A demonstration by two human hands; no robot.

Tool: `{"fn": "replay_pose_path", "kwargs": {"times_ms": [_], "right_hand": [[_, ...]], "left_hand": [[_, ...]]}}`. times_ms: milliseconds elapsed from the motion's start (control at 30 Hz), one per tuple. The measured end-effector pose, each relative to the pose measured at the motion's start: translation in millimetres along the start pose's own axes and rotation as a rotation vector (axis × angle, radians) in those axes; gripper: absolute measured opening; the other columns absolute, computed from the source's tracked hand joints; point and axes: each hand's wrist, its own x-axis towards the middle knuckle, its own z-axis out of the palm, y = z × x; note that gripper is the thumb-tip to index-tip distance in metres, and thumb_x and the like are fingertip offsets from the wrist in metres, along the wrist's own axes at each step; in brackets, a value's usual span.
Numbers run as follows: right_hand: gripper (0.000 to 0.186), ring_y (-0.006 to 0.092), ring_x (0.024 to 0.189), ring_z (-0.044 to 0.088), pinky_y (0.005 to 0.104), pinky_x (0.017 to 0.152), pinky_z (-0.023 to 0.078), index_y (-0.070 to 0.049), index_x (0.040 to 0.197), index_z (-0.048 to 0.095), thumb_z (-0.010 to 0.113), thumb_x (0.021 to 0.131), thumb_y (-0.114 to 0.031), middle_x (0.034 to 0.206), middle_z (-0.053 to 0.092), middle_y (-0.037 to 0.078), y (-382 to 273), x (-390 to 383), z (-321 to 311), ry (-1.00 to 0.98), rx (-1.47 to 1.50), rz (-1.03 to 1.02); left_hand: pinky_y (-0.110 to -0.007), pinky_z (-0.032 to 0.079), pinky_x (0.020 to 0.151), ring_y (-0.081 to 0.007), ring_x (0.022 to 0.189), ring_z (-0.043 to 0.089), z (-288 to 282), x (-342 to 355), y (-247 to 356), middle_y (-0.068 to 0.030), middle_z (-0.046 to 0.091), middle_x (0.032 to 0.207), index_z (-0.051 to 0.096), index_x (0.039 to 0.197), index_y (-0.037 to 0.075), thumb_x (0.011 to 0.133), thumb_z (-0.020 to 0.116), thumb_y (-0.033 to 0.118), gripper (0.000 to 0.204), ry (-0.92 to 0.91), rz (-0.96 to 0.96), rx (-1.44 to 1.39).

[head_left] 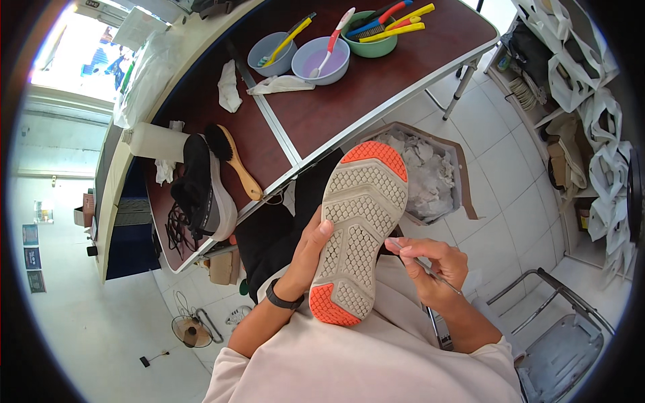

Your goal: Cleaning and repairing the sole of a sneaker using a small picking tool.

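My left hand (306,252) grips a sneaker (363,228) by its side, with the sole turned up toward me. That sole is beige with a honeycomb tread and orange patches at both ends. Between the closed fingers of my right hand (435,265) is a thin metal tool (449,285), beside the sole's right edge. Whether its tip touches the sole I cannot tell. On the table's left part lies a black shoe (195,174) with a pale sole. Its dark laces (176,232) lie loose beside it, and a wooden-handled brush (240,169) is against it.
The dark red table (316,121) holds a grey bowl (256,48), a lilac bowl (304,55) and a green bowl (379,48) with brushes, plus white cloths (229,87) and a white bottle (154,142). A box of crumpled paper (459,174) stands below; a metal chair (564,349) is at right.
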Motion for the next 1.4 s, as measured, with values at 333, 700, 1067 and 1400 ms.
{"fn": "replay_pose_path", "kwargs": {"times_ms": [333,700,1067,1400], "right_hand": [[0.021,0.0254,0.085,0.075,0.0310,0.074,0.061,-0.001,0.101,0.070,0.075,0.083,0.008,0.097,0.075,0.016,-1,11,-2,0.069,-0.409,-0.230],[0.027,0.0244,0.082,0.076,0.0321,0.070,0.063,-0.004,0.093,0.061,0.077,0.078,0.009,0.094,0.075,0.016,4,2,12,0.064,-0.205,-0.159],[0.032,0.0256,0.082,0.076,0.0315,0.069,0.062,-0.005,0.095,0.056,0.075,0.076,0.013,0.098,0.074,0.018,-1,2,10,-0.033,-0.418,-0.189],[0.023,0.0291,0.083,0.072,0.0346,0.067,0.062,-0.001,0.084,0.058,0.076,0.073,0.009,0.100,0.071,0.015,3,3,11,-0.058,-0.677,-0.362]], "left_hand": [[-0.033,0.043,0.106,-0.0179,0.124,0.053,-8,-2,-7,-0.0151,0.053,0.139,0.037,0.148,-0.003,0.104,0.048,0.045,0.066,0.030,0.046,0.027],[-0.031,0.041,0.104,-0.0148,0.122,0.051,0,-9,-1,-0.0126,0.054,0.135,0.040,0.144,-0.003,0.105,0.051,0.038,0.058,0.036,0.150,0.098],[-0.031,0.040,0.106,-0.0167,0.123,0.051,3,-10,-3,-0.0132,0.054,0.133,0.038,0.144,-0.003,0.097,0.064,0.033,0.065,0.080,0.151,0.207],[-0.034,0.046,0.101,-0.0180,0.118,0.056,4,-6,-10,-0.0144,0.057,0.127,0.036,0.141,-0.001,0.087,0.072,0.021,0.069,0.084,0.183,0.282]]}}
